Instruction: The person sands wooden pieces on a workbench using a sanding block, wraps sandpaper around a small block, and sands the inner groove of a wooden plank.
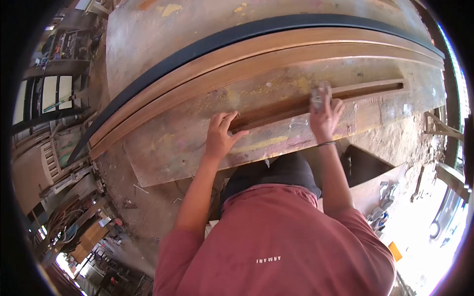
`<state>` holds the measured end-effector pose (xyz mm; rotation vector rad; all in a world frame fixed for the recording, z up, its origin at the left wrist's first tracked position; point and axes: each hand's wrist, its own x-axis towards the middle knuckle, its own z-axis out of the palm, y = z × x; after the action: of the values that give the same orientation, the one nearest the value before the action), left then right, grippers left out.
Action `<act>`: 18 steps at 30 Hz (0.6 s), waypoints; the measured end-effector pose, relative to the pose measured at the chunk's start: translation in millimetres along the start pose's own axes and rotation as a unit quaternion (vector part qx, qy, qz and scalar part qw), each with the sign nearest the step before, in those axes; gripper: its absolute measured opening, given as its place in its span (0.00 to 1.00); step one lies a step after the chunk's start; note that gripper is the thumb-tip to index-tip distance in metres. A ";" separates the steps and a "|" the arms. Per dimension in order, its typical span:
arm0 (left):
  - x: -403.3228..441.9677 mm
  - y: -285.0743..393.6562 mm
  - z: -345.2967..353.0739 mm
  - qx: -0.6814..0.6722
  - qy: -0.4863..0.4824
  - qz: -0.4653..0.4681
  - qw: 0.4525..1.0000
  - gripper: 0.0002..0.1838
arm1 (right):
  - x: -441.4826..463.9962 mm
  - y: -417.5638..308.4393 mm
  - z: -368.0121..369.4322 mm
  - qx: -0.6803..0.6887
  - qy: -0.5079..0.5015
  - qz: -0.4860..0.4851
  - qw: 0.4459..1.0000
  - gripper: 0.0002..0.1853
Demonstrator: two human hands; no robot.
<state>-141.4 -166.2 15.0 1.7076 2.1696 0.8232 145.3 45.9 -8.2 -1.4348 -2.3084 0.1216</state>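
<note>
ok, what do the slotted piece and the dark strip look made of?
Slotted piece: likely wood, seemingly bare; brown inside, paler edges.
Dark strip: fairly matte, blackish, no visible grain; painted wood or plastic, can't tell.

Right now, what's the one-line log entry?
left hand: around left end of grooved wood | right hand: holding blurred grey thing over it | boards: beyond, on table
</note>
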 end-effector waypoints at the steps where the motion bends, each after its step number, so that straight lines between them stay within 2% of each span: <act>1: -0.2 -1.4 -0.9 -0.025 0.022 0.015 0.999 0.37 | -14.4 -32.1 9.7 0.011 -0.004 -0.022 1.000 0.28; 2: 2.5 -5.0 2.0 -0.029 0.022 0.018 0.999 0.37 | -29.1 -64.2 19.7 0.022 -0.008 -0.044 0.999 0.28; 3: 1.9 -7.5 5.0 -0.033 0.023 0.022 0.999 0.37 | -50.7 -102.0 21.5 0.024 -0.018 -0.108 0.994 0.29; 4: -2.6 -8.8 5.7 -0.035 0.024 0.023 0.999 0.38 | -63.5 -133.4 12.2 0.047 -0.087 -0.105 0.990 0.30; 5: -3.2 -11.6 6.1 -0.037 0.024 0.025 0.999 0.38 | -67.6 -152.7 6.4 0.071 -0.152 -0.100 0.981 0.32; 6: -4.6 -14.0 6.1 -0.043 0.025 0.023 0.999 0.38 | -66.2 -140.1 9.1 0.065 -0.164 -0.118 0.977 0.34; 7: -4.8 -15.2 8.8 -0.050 0.029 0.021 0.998 0.38 | -58.6 -118.6 15.0 0.092 -0.110 -0.132 0.981 0.33; 8: -7.1 -15.3 10.3 -0.054 0.028 0.019 0.998 0.38 | -45.3 -91.5 21.3 0.025 -0.054 -0.141 0.988 0.31; 10: -7.0 -19.1 11.8 -0.058 0.039 0.025 0.997 0.38 | -7.7 -59.0 5.8 -0.038 -0.014 -0.057 0.998 0.29; 11: -8.0 -19.4 10.2 -0.057 0.041 0.021 0.997 0.38 | -5.8 -69.4 0.5 -0.054 -0.030 0.041 0.997 0.30; 13: -4.9 -19.6 1.9 -0.115 0.014 0.019 0.993 0.38 | -19.4 -94.8 7.4 -0.061 -0.015 0.040 0.997 0.33; 15: -6.7 -26.0 -4.6 -0.108 -0.012 0.013 0.994 0.37 | -37.4 -123.0 10.9 -0.046 -0.070 0.035 0.996 0.36; 18: -12.5 -34.5 -15.0 -0.129 -0.052 0.033 0.990 0.39 | -36.5 -124.8 3.8 -0.017 -0.074 0.009 0.997 0.36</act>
<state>-173.6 -187.2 5.5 1.6595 1.8576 0.9616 53.1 -43.4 13.3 -1.5094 -2.4266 0.2012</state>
